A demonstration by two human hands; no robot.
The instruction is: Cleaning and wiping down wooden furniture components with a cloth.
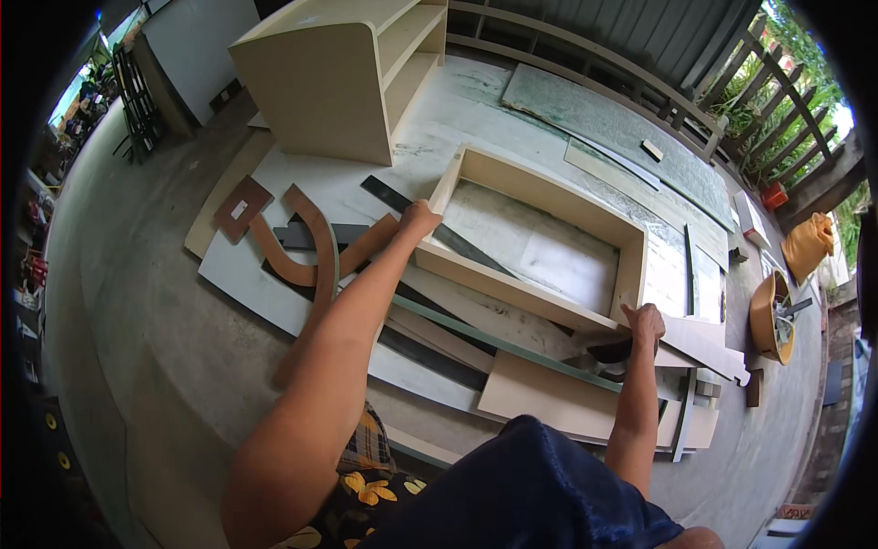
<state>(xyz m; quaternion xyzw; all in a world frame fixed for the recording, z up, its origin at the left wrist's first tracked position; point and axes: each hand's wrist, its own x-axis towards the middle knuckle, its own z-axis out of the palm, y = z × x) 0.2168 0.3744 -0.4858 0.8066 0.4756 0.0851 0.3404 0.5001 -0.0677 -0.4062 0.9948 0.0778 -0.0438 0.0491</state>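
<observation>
An open wooden box frame (540,242) lies flat on the concrete floor (137,302), at the centre of the view. The left hand (419,220) grasps the frame's corner at nine o'clock; the right hand (645,325) clenches the corner at four o'clock. Curved brown boards (306,247) lie at nine o'clock of the frame, a pale shelf unit (334,78) at eleven, and a round basin (770,316) at three.
</observation>
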